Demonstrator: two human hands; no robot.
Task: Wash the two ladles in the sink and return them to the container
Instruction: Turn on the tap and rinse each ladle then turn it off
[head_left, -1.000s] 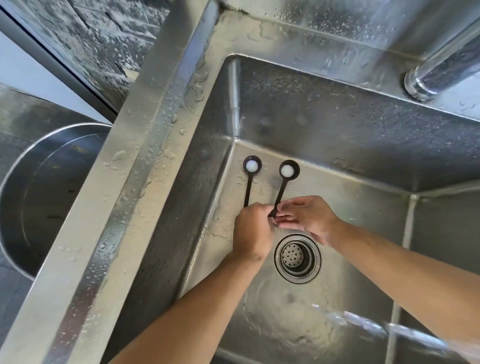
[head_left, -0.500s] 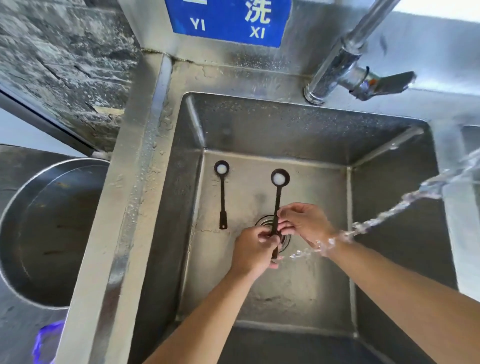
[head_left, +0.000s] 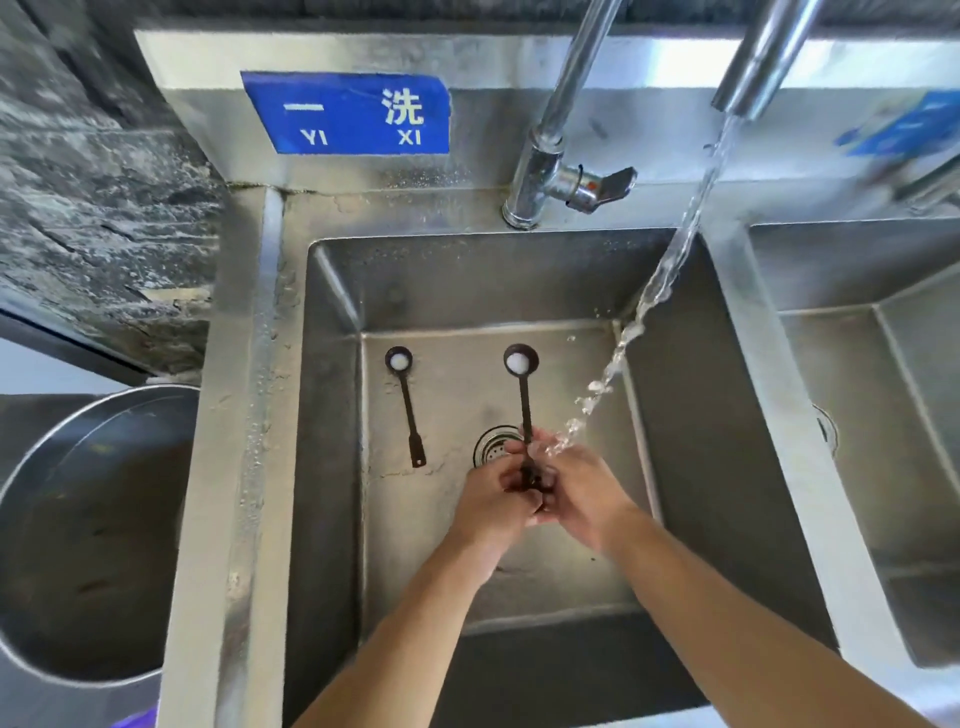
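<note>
Left hand (head_left: 496, 501) and right hand (head_left: 584, 496) both grip handle of right ladle (head_left: 523, 395) over drain (head_left: 493, 444), under water stream (head_left: 670, 265); left ladle (head_left: 405, 397) lies flat on sink (head_left: 332, 415) floor

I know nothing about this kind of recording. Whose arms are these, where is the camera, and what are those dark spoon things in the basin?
There is no machine here: these are a person's two bare arms, filmed by one wide-angle camera worn on their head, looking down. Below is a stainless steel sink basin with a round drain strainer. Water from a steel tap spout lands on the hands. The left hand and right hand together grip the handle of a small dark long-handled ladle, whose bowl holds something white. A second matching dark ladle lies untouched on the basin floor, to the left. Beside the sink, at the far left, stands a large round metal container.
</note>
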